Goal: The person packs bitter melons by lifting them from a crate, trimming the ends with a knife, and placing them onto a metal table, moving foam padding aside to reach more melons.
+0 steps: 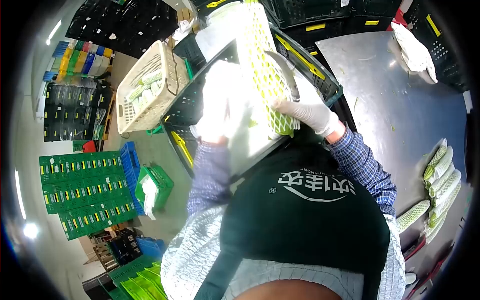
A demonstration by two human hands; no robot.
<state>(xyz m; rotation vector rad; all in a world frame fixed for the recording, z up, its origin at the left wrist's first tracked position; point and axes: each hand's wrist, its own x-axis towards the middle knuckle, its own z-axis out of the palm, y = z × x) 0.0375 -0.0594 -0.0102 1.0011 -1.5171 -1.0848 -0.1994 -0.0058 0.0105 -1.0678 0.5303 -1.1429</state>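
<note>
A long green vegetable in white foam netting (pixel 265 75) lies slantwise over a dark crate (pixel 180 117) lined with something white. My right hand (pixel 310 111), in a white glove, grips the netted vegetable near its lower end, thumb across the netting. A curved dark blade or tool (pixel 286 75) shows beside that hand; which fingers hold it is hidden. My left hand (pixel 220 102), gloved too, is at the left of the vegetable, washed out by glare, so its fingers cannot be made out.
Several netted vegetables (pixel 442 182) lie on the metal table (pixel 375 110) at the right. A white cloth (pixel 412 52) is at its far end. A cream basket (pixel 145 112) holds more vegetables. Green crates (pixel 90 192) stand at the left, dark crates (pixel 310 15) behind.
</note>
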